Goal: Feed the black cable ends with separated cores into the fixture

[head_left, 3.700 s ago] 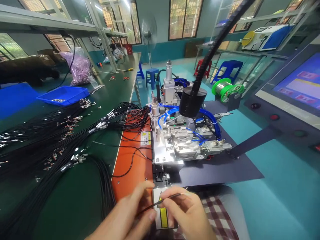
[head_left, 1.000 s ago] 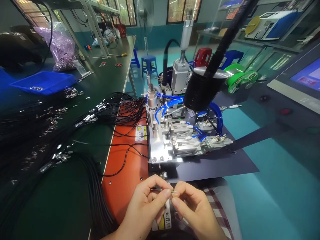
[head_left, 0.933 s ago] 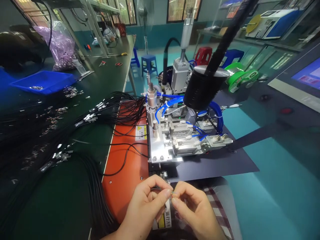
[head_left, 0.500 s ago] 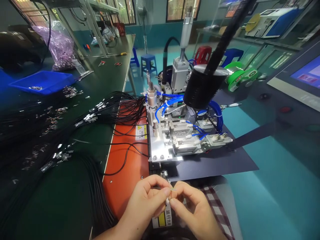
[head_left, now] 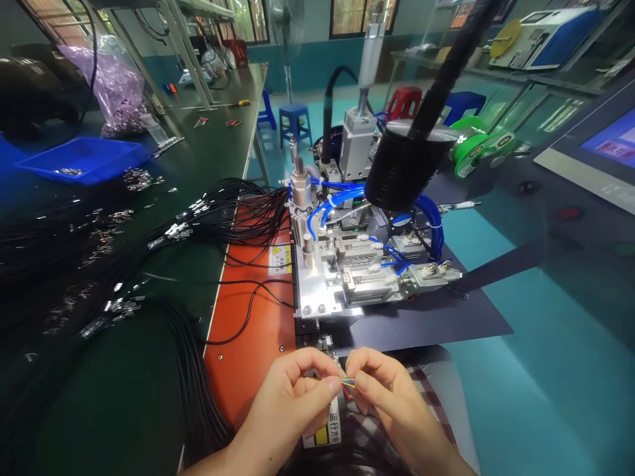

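Observation:
Thin coloured wires (head_left: 348, 383), yellow, blue and red among them, stretch between my fingertips in front of the machine. My left hand (head_left: 302, 400) pinches one end between thumb and forefinger. On the other side my right hand (head_left: 384, 390) pinches the same wires, its fingertips a short gap away. What lies inside each pinch is hidden by the fingers. Just beyond my hands stands the metal machine (head_left: 317, 291) with its pneumatic cylinders and blue air tubes. A label with a yellow patch (head_left: 322, 435) shows below my left hand.
Bundles of black cables (head_left: 193, 377) lie on the dark green bench (head_left: 99, 410) and over the orange plate (head_left: 248, 317). A blue tray (head_left: 89, 168) sits at the far left. A black lamp head (head_left: 407, 168) hangs over the machine. A screen (head_left: 612, 142) stands at right.
My right hand's fingers have shifted slightly, and the coloured wires between the fingertips now show more plainly, spread straight across the gap. My left hand has hardly moved.

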Demonstrator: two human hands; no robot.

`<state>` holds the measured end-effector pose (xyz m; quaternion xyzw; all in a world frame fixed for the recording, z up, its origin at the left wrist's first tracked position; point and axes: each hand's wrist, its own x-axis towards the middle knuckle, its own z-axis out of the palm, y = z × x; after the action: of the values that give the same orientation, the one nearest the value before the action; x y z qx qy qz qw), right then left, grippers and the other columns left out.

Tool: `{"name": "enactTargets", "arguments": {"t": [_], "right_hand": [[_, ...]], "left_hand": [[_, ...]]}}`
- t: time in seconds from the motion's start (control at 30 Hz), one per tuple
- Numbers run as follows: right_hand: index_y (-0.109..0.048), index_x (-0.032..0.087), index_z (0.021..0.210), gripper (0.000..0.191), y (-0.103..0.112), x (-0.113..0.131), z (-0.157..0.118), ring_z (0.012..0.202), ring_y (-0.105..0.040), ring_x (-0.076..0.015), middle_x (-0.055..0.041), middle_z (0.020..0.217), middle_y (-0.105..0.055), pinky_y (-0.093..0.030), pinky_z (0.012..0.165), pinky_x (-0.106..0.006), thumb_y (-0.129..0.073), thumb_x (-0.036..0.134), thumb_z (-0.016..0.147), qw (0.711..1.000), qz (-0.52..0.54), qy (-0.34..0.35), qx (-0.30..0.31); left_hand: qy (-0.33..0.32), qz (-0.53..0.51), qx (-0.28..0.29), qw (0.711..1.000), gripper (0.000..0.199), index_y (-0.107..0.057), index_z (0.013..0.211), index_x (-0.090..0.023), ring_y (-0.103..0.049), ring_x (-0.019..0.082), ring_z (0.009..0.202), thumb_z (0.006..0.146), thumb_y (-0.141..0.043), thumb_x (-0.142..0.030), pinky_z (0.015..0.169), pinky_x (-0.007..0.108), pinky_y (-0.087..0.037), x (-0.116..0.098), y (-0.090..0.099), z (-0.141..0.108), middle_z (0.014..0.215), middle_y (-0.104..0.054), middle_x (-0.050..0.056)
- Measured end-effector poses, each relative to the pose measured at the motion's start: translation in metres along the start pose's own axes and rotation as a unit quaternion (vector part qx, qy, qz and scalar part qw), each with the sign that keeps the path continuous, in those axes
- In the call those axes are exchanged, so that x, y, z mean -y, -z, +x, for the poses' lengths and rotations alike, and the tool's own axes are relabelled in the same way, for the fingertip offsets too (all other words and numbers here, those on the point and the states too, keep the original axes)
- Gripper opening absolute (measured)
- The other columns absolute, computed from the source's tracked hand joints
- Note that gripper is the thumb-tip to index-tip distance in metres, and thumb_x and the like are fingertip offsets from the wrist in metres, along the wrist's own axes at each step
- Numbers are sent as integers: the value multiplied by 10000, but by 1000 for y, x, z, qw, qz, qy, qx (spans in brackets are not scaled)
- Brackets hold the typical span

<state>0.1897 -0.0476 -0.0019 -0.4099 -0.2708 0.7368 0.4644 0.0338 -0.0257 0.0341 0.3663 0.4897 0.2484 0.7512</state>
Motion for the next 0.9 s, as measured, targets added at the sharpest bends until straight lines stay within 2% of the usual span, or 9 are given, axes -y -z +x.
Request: {"name": "enactTargets", "arguments": {"t": [0.13, 0.4, 0.63, 0.9], "right_hand": [[-583, 165, 680, 249, 1, -2, 1, 517, -308, -84, 52, 557, -427, -223, 488, -219, -706, 370, 750, 1000, 7, -4, 7], [-583, 162, 652, 261, 0, -2, 1, 522, -325, -96, 46, 557, -422, -264, 507, -225, -708, 374, 738, 1000, 10, 5, 14], [-590, 174, 702, 231, 2, -12, 0, 532, -323, -102, 41, 588, -433, -248, 521, -236, -649, 368, 811, 999, 17, 21, 24], [-577, 172, 683, 245, 1, 1, 0, 531, -329, -100, 38, 595, -433, -251, 513, -238, -677, 376, 775, 999, 27, 21, 29]], "left_hand": [[1, -5, 2, 1000, 174, -559, 776, -166, -217, 49, 383, 779, -621, -329, 401, 191, -162, 0, 0, 1, 380, -301, -119], [1, 8, -2, 1000, 162, -546, 773, -166, -227, 50, 383, 785, -606, -315, 397, 188, -168, 0, 1, 0, 383, -317, -115], [0, 11, 0, 1000, 188, -549, 779, -161, -245, 46, 368, 778, -621, -335, 397, 185, -174, 1, 1, 2, 378, -352, -107], [1, -7, 18, 1000, 272, -524, 761, -176, -217, 43, 362, 756, -657, -413, 392, 182, -169, 0, -1, 0, 372, -311, -123]]}}
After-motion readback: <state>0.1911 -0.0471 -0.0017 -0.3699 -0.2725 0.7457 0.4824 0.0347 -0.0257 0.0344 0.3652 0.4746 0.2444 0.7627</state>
